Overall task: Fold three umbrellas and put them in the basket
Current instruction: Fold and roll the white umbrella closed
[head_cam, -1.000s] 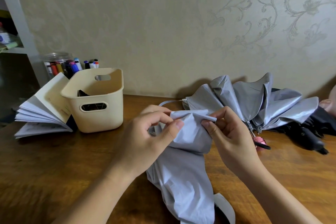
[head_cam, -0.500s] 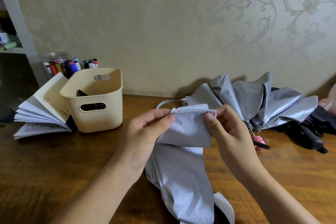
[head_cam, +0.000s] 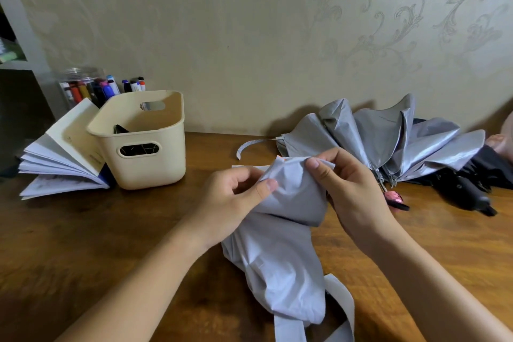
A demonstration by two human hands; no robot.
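The pale grey umbrella (head_cam: 280, 258) lies collapsed on the table (head_cam: 83, 230) in front of the person, its lower end toward the camera and its upper canopy lifted between both hands. Half a second ago one panel was stretched fairly flat between the two thumbs. Now the right hand (head_cam: 355, 194) has moved in over the top edge and the cloth between the hands is bunched into a rounded fold.

The left hand (head_cam: 236, 203) pinches the cloth's left side between thumb and curled fingers (head_cam: 244, 179), and the right pinches the top edge the same way, so both are closed on fabric.

I read this as one pleat being gathered over the next: the folding of this umbrella is under way but far from finished. Its closing strap (head_cam: 340, 297) hangs loose near the bottom of the view.

The cream basket (head_cam: 155, 169) stands well to the left with something dark inside that I cannot identify. Behind the hands a silver umbrella (head_cam: 383, 136) lies fanned out and unfolded, with a black umbrella (head_cam: 469, 191) beside it. Most of the task appears to remain.
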